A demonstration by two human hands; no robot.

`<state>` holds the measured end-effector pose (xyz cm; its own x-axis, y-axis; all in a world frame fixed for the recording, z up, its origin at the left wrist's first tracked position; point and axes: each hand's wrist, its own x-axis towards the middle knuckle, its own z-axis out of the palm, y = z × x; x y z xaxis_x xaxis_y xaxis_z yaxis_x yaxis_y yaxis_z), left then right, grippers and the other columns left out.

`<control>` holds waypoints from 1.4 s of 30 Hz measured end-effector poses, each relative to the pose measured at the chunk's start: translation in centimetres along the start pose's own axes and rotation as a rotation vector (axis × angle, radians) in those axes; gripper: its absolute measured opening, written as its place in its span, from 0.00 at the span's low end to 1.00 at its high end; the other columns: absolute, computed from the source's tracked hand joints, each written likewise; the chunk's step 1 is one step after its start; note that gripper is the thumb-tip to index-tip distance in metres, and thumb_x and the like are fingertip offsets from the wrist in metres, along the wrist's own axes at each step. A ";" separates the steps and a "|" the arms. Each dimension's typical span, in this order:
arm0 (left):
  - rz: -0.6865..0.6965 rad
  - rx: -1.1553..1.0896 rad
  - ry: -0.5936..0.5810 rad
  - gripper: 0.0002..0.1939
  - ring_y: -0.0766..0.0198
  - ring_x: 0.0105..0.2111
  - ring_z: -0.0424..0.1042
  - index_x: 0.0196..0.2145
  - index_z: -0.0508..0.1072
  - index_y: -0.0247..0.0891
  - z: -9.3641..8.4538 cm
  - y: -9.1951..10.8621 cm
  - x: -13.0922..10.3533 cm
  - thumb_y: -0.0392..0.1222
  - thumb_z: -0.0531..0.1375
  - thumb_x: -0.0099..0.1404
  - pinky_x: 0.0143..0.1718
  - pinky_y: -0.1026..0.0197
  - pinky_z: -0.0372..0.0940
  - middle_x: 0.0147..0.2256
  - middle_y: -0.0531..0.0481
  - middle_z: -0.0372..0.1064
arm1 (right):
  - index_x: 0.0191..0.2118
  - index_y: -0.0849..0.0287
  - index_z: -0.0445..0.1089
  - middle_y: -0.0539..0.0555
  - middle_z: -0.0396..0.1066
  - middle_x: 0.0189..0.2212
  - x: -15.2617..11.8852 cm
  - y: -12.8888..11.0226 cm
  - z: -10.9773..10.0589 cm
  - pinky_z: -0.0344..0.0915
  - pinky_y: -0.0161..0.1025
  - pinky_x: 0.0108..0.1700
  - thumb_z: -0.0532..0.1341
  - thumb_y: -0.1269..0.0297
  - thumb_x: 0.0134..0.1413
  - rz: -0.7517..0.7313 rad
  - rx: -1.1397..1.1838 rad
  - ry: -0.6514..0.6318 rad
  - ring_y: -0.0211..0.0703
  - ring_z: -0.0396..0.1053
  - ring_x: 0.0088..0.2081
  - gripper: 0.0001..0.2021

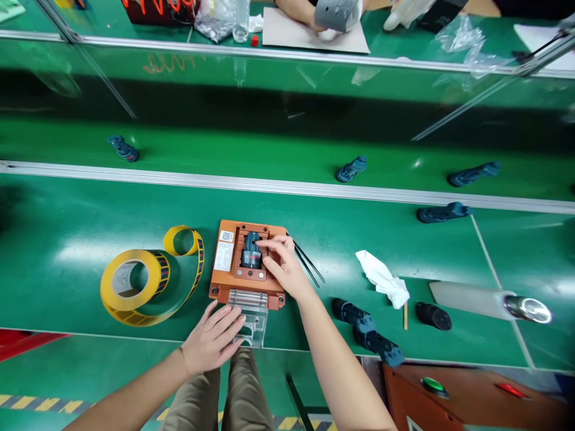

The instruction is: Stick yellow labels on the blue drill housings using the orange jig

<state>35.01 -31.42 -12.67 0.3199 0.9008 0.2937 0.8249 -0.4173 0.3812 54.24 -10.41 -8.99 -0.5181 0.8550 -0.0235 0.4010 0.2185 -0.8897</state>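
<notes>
An orange fixture block (220, 276) stands on the green bench with a small dark battery pack (251, 258) in its recess. My right hand (287, 266) reaches over the fixture's right side. Its index finger lies against the upper part of the pack, and the thumb is apart, near the pack's right edge. In front, a hinged clear plastic lid (258, 326) is folded down toward the bench edge. Stretched fingers of my left hand (214, 338) lie over the lid's left side.
A yellow label roll (112, 281) with a loose strip stands left. Thin black rods (309, 263), a white tissue (381, 278), dark blue tool bodies (368, 329) and a silver-ended cylinder (489, 302) lie right. More tool bodies (350, 169) sit beyond the metal rail (269, 184). A co-worker's hand (309, 15) is opposite.
</notes>
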 end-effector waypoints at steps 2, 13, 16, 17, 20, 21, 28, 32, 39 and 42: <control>0.001 0.005 -0.002 0.29 0.54 0.59 0.68 0.62 0.67 0.43 -0.3 0.1 0.1 0.42 0.65 0.63 0.68 0.44 0.50 0.55 0.44 0.74 | 0.49 0.54 0.70 0.58 0.60 0.46 0.6 -0.7 0.4 0.65 0.57 0.53 0.68 0.49 0.52 0.079 -0.075 0.076 0.56 0.61 0.50 0.23; 0.024 0.041 -0.018 0.28 0.49 0.64 0.61 0.62 0.65 0.38 -1.4 0.3 0.6 0.38 0.59 0.64 0.65 0.41 0.53 0.61 0.38 0.66 | 0.49 0.55 0.60 0.56 0.73 0.41 -2.8 -9.8 -0.9 0.70 0.46 0.40 0.67 0.53 0.50 0.141 -0.112 0.080 0.51 0.74 0.39 0.23; -0.007 -0.006 -0.041 0.29 0.47 0.65 0.58 0.64 0.63 0.38 -2.5 1.1 0.7 0.38 0.57 0.65 0.66 0.36 0.46 0.63 0.36 0.62 | 0.51 0.54 0.60 0.57 0.74 0.44 -6.6 -12.9 -2.3 0.70 0.46 0.45 0.66 0.59 0.51 0.105 -0.014 0.089 0.50 0.74 0.44 0.22; -0.052 -0.041 -0.055 0.28 0.46 0.65 0.58 0.64 0.64 0.40 -3.4 1.8 0.9 0.38 0.56 0.66 0.66 0.34 0.42 0.64 0.37 0.61 | 0.51 0.55 0.61 0.57 0.74 0.45 -7.9 -13.8 -2.7 0.70 0.45 0.46 0.66 0.61 0.51 0.092 0.013 0.103 0.49 0.74 0.44 0.22; -0.336 -0.229 -0.016 0.21 0.48 0.61 0.65 0.58 0.71 0.46 -7.4 5.0 3.4 0.39 0.52 0.70 0.65 0.32 0.41 0.59 0.42 0.69 | 0.51 0.56 0.62 0.56 0.74 0.44 -11.6 -15.8 -3.9 0.70 0.44 0.47 0.66 0.65 0.50 0.048 0.087 0.158 0.47 0.73 0.43 0.22; -0.461 -0.327 0.036 0.19 0.49 0.57 0.69 0.56 0.72 0.45 -9.2 6.2 4.7 0.41 0.51 0.72 0.64 0.35 0.46 0.56 0.43 0.72 | 0.52 0.56 0.63 0.56 0.74 0.44 -12.6 -16.4 -4.3 0.70 0.44 0.47 0.66 0.66 0.50 0.032 0.113 0.172 0.46 0.73 0.42 0.23; -0.650 -1.251 0.030 0.23 0.53 0.47 0.75 0.50 0.76 0.38 -19.0 14.0 15.9 0.54 0.65 0.62 0.47 0.55 0.71 0.49 0.41 0.76 | 0.55 0.54 0.65 0.57 0.71 0.51 -18.1 -20.0 -8.1 0.67 0.46 0.52 0.67 0.67 0.49 -0.041 0.181 0.217 0.47 0.71 0.47 0.26; -0.602 -1.289 0.020 0.21 0.55 0.42 0.76 0.45 0.78 0.38 -20.3 17.6 18.2 0.52 0.69 0.58 0.39 0.58 0.72 0.47 0.42 0.77 | 0.55 0.55 0.64 0.56 0.71 0.48 -20.1 -21.2 -10.9 0.69 0.42 0.45 0.64 0.60 0.56 0.022 0.373 0.196 0.43 0.72 0.42 0.21; -0.408 -1.332 -0.021 0.16 0.56 0.44 0.76 0.45 0.79 0.40 -20.2 21.8 19.7 0.48 0.68 0.60 0.44 0.59 0.71 0.46 0.44 0.78 | 0.37 0.54 0.61 0.43 0.60 0.23 -22.2 -22.4 -12.0 0.45 0.29 0.20 0.63 0.51 0.56 0.196 0.799 0.281 0.30 0.51 0.20 0.14; -0.372 -1.369 -0.073 0.17 0.56 0.43 0.77 0.45 0.79 0.39 -19.9 22.4 20.3 0.47 0.68 0.60 0.45 0.57 0.71 0.46 0.43 0.78 | 0.34 0.54 0.57 0.42 0.55 0.22 -22.6 -22.9 -11.9 0.37 0.28 0.19 0.61 0.47 0.56 0.234 0.929 0.346 0.28 0.45 0.19 0.17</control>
<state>50.74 -24.85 19.31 0.2454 0.9686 -0.0392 -0.2171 0.0943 0.9716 65.77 -29.17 17.39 -0.1957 0.9508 -0.2401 -0.3576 -0.2972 -0.8854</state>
